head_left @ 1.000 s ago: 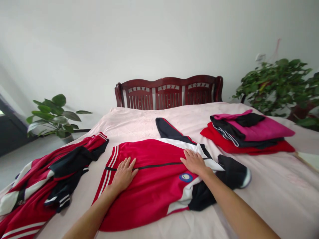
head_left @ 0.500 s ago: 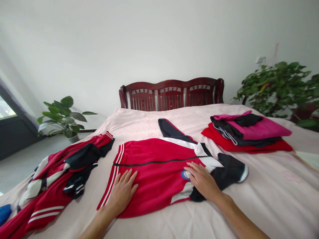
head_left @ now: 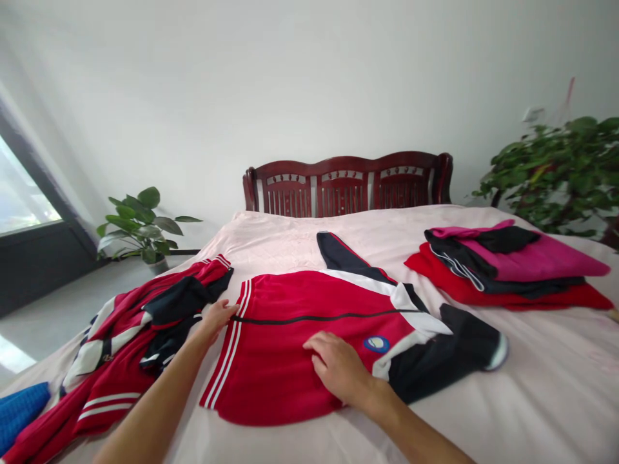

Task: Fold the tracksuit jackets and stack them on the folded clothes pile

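Note:
A red track jacket [head_left: 290, 361] with white stripes, dark sleeves and a round blue badge lies spread on the bed, front up, collar to the right. At the hem, by the lower end of the dark zip, my left hand [head_left: 218, 320] has its fingers drawn together on the edge. My right hand [head_left: 341, 368] rests over the lower front, left of the badge, its fingers apart and slightly bent, holding nothing. One sleeve stretches toward the headboard, the other to the right.
Rumpled red, white and dark clothes [head_left: 116, 348] lie at left, beside a blue cloth [head_left: 22, 412]. Folded pink, dark and red clothes [head_left: 507, 264] are stacked at right. Behind the pink bedsheet [head_left: 285, 235] stands a wooden headboard [head_left: 343, 187]. Potted plants [head_left: 142, 222] flank the bed.
My left hand has gone from lying flat on the jacket to its hem at the zip end. My right hand has slid left off the badge. The view has shifted slightly left.

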Demonstrator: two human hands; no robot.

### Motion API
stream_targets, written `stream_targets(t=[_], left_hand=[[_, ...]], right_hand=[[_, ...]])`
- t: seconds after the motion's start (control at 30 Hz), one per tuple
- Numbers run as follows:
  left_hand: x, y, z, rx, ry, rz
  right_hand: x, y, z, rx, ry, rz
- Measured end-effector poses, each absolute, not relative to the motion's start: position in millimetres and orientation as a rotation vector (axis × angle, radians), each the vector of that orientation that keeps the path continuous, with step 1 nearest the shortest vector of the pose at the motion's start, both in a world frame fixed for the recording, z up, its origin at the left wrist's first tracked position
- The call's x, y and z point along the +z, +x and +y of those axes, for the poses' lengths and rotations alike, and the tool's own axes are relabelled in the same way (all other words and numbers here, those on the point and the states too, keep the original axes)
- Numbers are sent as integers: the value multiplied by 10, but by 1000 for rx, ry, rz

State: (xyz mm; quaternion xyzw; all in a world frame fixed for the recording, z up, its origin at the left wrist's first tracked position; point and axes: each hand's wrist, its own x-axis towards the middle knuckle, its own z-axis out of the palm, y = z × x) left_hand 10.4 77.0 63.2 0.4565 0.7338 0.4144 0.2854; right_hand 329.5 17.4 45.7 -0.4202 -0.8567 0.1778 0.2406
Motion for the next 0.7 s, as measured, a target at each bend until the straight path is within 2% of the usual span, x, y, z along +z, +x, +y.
stream_targets(t=[0.17,0.37,0.43,0.53,0.7], left_hand=[[698,186,799,1012,1127,1704],[726,623,721,1025,933,1360],[696,771,703,1027,824,1242],[630,876,703,1033,753,1170],[609,653,823,972,850,1205]], right_hand=[[202,3121,322,705,-1217,-2129],[264,2889,644,1503,-1135,-1429],[330,2702,689,1662,-1074,-1287],[344,2384,695,1730,-997,-1195],[247,2090,715,1670,-963,-1072]])
